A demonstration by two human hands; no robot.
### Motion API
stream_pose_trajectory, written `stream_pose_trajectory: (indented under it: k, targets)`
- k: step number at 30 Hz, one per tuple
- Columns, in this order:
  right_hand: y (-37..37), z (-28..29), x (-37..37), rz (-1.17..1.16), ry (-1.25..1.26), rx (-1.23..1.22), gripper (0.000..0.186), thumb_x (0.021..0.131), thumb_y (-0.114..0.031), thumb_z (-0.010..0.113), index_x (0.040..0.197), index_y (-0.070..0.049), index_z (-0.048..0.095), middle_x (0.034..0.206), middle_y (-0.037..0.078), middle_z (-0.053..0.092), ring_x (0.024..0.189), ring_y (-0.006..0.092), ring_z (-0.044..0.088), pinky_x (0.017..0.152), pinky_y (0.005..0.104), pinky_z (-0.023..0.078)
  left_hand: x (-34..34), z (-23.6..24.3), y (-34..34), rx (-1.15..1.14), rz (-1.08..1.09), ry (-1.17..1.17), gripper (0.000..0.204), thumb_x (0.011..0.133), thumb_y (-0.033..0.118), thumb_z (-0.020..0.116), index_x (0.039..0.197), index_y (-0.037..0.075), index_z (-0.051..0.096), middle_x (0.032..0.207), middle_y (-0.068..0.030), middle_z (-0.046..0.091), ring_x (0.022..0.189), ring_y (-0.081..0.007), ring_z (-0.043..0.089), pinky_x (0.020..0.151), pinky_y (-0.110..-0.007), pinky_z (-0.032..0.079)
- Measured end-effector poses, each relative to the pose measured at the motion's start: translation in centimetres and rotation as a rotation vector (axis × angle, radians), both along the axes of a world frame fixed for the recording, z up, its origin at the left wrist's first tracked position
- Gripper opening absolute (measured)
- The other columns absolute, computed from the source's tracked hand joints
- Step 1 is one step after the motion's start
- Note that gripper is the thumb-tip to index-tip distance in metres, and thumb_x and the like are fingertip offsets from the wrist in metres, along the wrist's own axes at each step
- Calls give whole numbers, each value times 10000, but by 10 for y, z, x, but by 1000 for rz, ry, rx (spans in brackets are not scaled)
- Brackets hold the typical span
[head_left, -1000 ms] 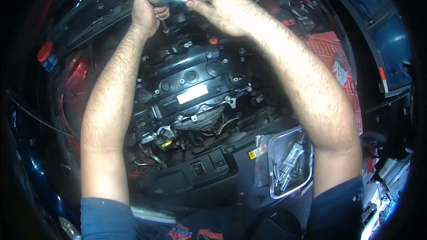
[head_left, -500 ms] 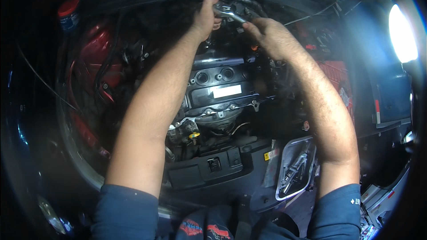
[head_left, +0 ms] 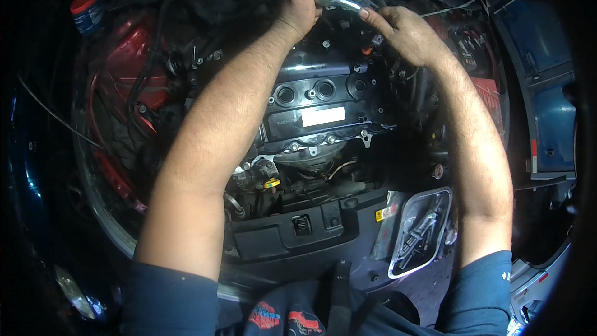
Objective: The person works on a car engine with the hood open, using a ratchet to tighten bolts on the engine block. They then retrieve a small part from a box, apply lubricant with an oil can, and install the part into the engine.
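Observation:
Both my arms stretch over an open engine bay. My left hand [head_left: 301, 7] is closed at the head end of a chrome ratchet [head_left: 346, 4], near the far edge of the bay. My right hand [head_left: 411, 34] grips the ratchet's handle end, its thumb along the bar. Whatever sits under the ratchet head is hidden by my left hand and the dark parts there. Nearer to me lies the black engine cover [head_left: 292, 116], with round openings and a white label.
A metal tray [head_left: 398, 275] holding several tools rests on the front panel at right. A yellow-topped cap [head_left: 272, 183] shows at the engine's front. A blue jar with a red lid [head_left: 87, 9] stands far left. Blue cabinet panels [head_left: 553, 118] are at right.
The whole view has shifted, and the bright lamp at right has left it. Both hands, still on the ratchet, sit slightly farther up and right against the engine.

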State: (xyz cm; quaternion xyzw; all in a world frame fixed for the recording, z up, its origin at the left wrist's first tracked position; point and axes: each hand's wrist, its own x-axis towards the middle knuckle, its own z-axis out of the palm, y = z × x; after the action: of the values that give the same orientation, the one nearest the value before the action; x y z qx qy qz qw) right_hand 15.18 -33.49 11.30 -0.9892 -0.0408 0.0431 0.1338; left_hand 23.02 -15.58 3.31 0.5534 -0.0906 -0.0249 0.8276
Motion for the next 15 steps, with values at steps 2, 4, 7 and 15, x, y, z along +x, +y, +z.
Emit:
stream_pose_trajectory:
  k: [2, 4, 7, 15]
  targets:
    - [8, 1, -6, -44, -9, 22, 674, 949, -605, 449, 1092, 16, 668, 917, 181, 692, 944, 283, 671, 872, 401, 512, -1, 3, 2, 45, 11, 41, 409, 904, 456, 402, 657, 130, 425, 477, 21, 320, 379, -107, 263, 384, -274, 197]
    - [15, 1, -12, -84, 2, 30, 677, 949, -608, 448, 1065, 18, 676, 875, 175, 691, 916, 276, 676, 854, 398, 516, -3, 4, 6, 28, -81, 49, 411, 904, 452, 399, 649, 131, 416, 472, 20, 312, 372, -109, 244, 382, -275, 187]
    - [23, 0, -22, -135, -7, 45, 680, 949, -612, 442, 1012, 18, 688, 785, 170, 675, 869, 267, 680, 815, 397, 520, -1, 5, 9, -8, -157, 48, 410, 900, 455, 409, 646, 132, 418, 471, 22, 312, 368, -109, 234, 381, -272, 185]
    - [38, 4, -40, -160, 7, 49, 697, 979, -586, 365, 940, 40, 668, 844, 242, 672, 914, 372, 667, 832, 468, 526, 2, 2, 13, -23, -219, 43, 380, 885, 459, 446, 686, 136, 450, 538, 20, 380, 387, -102, 254, 383, -260, 188]
